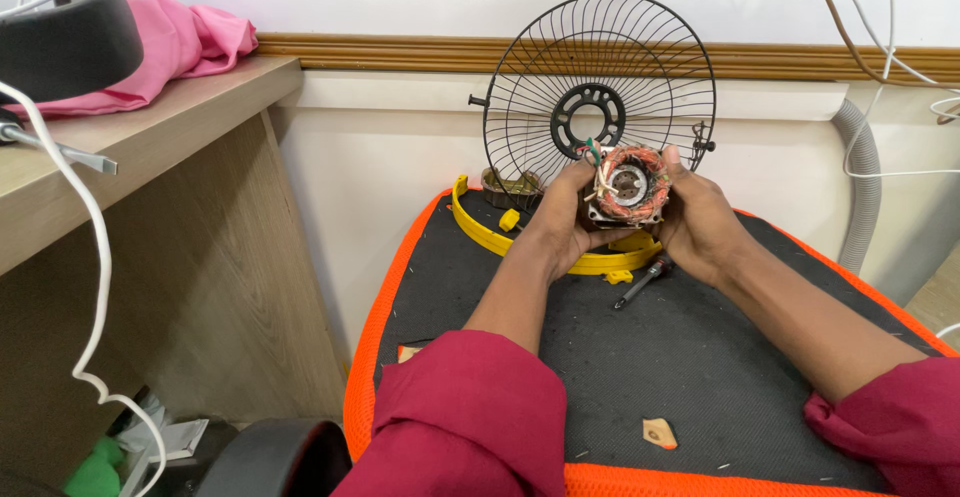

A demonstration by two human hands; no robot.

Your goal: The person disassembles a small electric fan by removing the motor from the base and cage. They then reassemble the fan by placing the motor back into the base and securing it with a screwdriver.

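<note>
Above gritty black matting (650,357), 2 hands (560,222) (700,222) clasp fingers round copper-wound motor core (628,187).

a black wire fan guard (600,97) leans on the wall behind a yellow ring (480,225). a screwdriver (640,283) lies on the orange-edged black mat (700,357). pink cloth (185,42) sits on the wooden desk (150,137).

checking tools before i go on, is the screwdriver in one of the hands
No, the screwdriver lies on the black mat while the left hand and right hand both hold the fan motor.
</note>
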